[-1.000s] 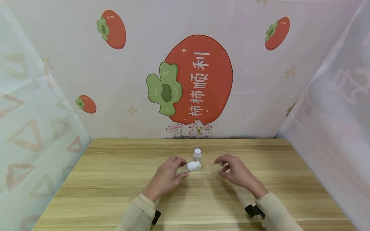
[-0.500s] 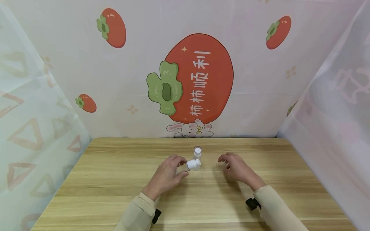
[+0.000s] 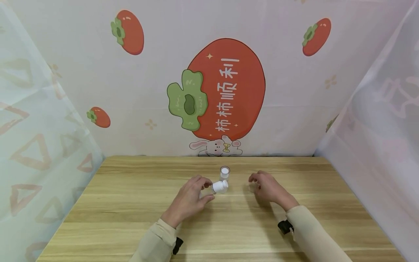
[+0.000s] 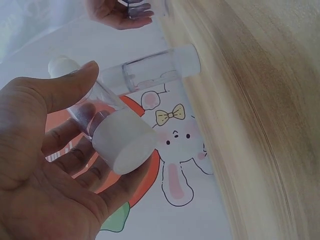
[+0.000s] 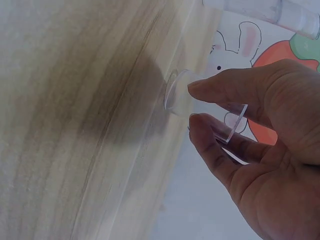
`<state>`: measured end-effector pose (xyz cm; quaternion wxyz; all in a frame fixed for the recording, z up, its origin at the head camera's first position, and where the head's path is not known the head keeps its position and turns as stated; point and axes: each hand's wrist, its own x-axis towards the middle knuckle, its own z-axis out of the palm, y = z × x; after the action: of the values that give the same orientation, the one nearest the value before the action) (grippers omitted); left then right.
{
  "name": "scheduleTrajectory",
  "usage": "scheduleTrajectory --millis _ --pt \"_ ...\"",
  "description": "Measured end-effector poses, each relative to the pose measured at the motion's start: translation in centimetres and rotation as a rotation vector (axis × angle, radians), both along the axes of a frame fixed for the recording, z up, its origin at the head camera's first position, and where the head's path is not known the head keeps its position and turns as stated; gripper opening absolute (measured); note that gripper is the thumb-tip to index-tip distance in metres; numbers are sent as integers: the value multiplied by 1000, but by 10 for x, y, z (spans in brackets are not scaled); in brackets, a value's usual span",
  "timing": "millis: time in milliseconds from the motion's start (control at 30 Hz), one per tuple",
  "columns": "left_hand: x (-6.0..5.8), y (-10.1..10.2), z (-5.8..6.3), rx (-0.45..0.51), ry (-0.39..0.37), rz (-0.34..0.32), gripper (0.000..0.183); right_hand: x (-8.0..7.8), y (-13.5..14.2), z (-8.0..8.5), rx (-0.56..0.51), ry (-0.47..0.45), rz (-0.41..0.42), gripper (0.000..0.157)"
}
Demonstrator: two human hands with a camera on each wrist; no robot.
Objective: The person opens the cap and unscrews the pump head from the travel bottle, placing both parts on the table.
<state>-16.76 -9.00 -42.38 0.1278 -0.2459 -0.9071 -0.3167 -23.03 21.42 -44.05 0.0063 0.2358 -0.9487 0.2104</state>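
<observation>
In the head view, my left hand (image 3: pixel 190 196) holds a small bottle (image 3: pixel 219 186) tilted above the table. The left wrist view shows its white end (image 4: pixel 125 142), clear body and white tip between thumb and fingers. Just behind it a second small bottle (image 3: pixel 224 173) stands upright; its clear body and white base (image 4: pixel 188 60) show in the left wrist view. Off to the right, my right hand (image 3: pixel 267 187) has thumb and fingers curled round a clear plastic cap (image 5: pixel 176 95), low over the wood. Part of this cap is hidden by the fingers.
A wood-grain table (image 3: pixel 137 233) lies under both hands. Behind it rises a white backdrop (image 3: pixel 281 134) printed with red persimmons and a rabbit. Pale sheets enclose the left and right sides. A black strap mount (image 3: pixel 285 226) sits at the right wrist.
My right hand has moved a little to the right and away from me with the clear cap, farther from the bottles. The left hand and its bottle stay nearly still.
</observation>
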Motion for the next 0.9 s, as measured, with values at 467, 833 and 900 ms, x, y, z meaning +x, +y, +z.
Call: scheduleTrajectory --millis 467,833,900 --pt "1 0 -1 -15 2 -6 33 -8 -4 3 74 26 24 32" --pt "1 1 -2 -13 7 -12 33 -10 -6 1 101 12 5 35" --pt "1 1 -2 -11 10 -15 32 -10 -6 1 99 13 3 37"
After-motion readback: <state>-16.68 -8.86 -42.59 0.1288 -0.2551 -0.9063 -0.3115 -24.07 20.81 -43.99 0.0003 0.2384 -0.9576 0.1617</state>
